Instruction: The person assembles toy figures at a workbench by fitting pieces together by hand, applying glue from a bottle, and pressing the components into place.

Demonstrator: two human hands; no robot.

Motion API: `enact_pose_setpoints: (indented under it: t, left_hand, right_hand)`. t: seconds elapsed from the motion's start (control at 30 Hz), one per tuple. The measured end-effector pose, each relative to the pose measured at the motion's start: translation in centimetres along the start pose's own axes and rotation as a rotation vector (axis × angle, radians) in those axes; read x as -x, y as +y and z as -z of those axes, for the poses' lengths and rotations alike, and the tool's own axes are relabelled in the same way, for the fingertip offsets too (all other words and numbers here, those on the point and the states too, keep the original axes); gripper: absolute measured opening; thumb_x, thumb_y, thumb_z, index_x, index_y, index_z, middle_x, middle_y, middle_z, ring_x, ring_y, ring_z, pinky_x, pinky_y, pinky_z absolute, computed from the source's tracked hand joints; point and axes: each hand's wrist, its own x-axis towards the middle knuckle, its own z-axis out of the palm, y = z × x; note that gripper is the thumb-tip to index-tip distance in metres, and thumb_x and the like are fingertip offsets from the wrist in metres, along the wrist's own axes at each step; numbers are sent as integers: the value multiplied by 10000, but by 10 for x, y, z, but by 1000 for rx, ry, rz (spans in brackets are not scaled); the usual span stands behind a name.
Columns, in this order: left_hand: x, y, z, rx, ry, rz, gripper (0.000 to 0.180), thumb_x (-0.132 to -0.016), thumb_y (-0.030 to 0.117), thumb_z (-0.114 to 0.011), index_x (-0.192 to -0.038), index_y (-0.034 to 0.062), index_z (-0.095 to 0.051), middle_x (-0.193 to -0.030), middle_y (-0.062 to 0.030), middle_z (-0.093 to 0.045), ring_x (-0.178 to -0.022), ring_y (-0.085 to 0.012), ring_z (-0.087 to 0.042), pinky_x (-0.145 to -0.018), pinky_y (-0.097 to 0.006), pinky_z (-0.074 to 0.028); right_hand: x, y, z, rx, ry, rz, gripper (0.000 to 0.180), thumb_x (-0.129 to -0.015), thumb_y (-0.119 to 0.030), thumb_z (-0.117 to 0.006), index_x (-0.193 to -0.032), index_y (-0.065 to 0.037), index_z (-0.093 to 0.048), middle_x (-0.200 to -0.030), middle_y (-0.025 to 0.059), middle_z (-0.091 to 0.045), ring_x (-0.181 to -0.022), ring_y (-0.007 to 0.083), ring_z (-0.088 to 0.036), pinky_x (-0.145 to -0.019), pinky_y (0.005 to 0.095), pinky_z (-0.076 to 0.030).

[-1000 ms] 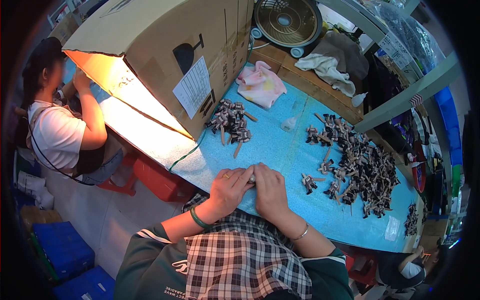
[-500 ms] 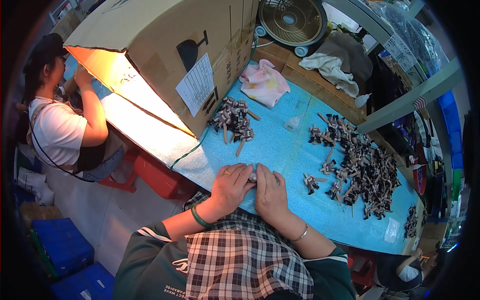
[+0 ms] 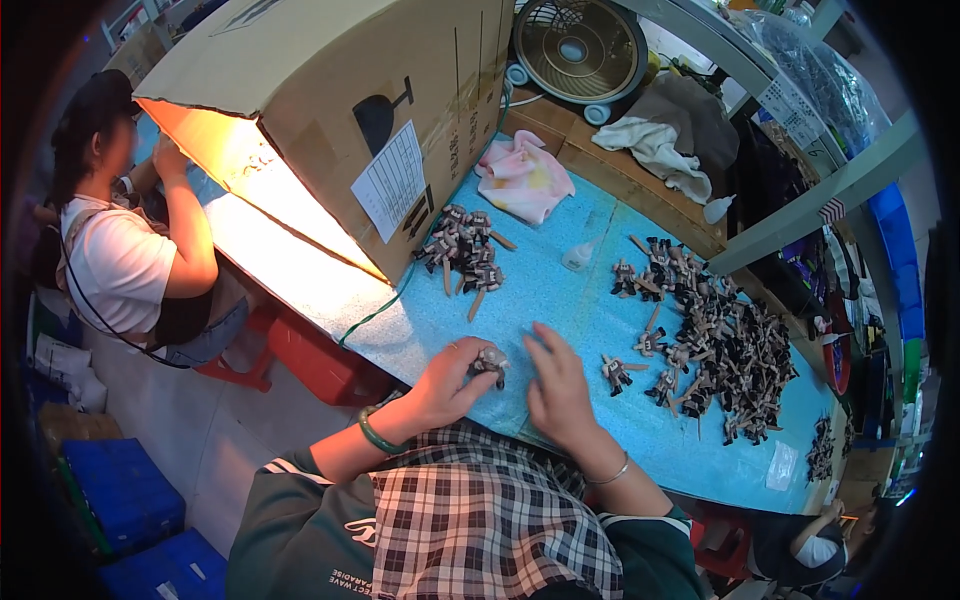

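My left hand (image 3: pixel 440 388) grips a small toy figure (image 3: pixel 489 361) between thumb and fingers, just above the near edge of the blue worktop (image 3: pixel 540 290). The figure has a greyish, rounded top and darker lower parts; its far side is hidden by my fingers. Right beside it, my right hand (image 3: pixel 562 392) is open, its fingers apart and nothing in them. Beyond my hands lies a small heap of similar figures (image 3: pixel 464 247) with flat wooden sticks among them. To the right spreads a much larger heap of figures (image 3: pixel 735 350), and one single figure (image 3: pixel 618 374) lies nearest my right hand.
A large cardboard box (image 3: pixel 340 90), lit inside, stands at the left. Behind the worktop are a pink cloth (image 3: pixel 524 178), a small white dropper bottle (image 3: pixel 577 256) and a fan (image 3: pixel 578 52). A co-worker (image 3: pixel 118 250) sits at the far left, near a red stool (image 3: pixel 325 358).
My hands were together around the figure. Now the right hand has let go and drawn away to the right with spread fingers, while the left keeps the figure, shifted slightly left.
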Motion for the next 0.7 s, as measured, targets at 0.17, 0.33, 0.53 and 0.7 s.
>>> enact_pose_setpoints:
  t: [0.17, 0.33, 0.53, 0.7]
  left_hand:
    - [-3, 5, 2, 926, -475, 179, 330, -975, 311, -480, -1045, -5, -544, -882, -96, -575, -835, -218, -554, -816, -361, -435]
    - [-4, -13, -21, 1451, -712, 227, 399, -1015, 389, -351, -1101, 41, -525, -807, -98, -537, -815, -250, -556, -811, -375, -440]
    - [-1, -11, -27, 1436, -699, 368, 403, -1025, 422, -310, -1058, 68, -500, -777, -82, -517, -743, -221, -537, -765, -373, -449]
    - [-3, -10, -25, 1324, -697, 423, 439, -1020, 458, -299, -1049, 73, -508, -796, -80, -520, -750, -225, -540, -780, -380, -451]
  right_hand:
    - [-23, 6, 35, -833, -218, -200, 393, -840, -64, -624, -1230, -33, -587, -1256, 127, -563, -1141, 235, -549, -910, 326, -451]
    - [-18, 11, 16, -1337, -452, -347, 326, -865, -60, -653, -1183, 2, -617, -1145, 116, -600, -1015, 184, -609, -875, 316, -496]
    - [-12, 20, 5, -1392, -383, -354, 262, -841, -43, -679, -1096, 7, -650, -979, 87, -632, -926, 174, -617, -819, 312, -502]
    - [-8, 29, 0, -1196, -220, -66, 162, -807, -9, -699, -969, -4, -689, -934, 97, -634, -892, 182, -617, -792, 304, -494]
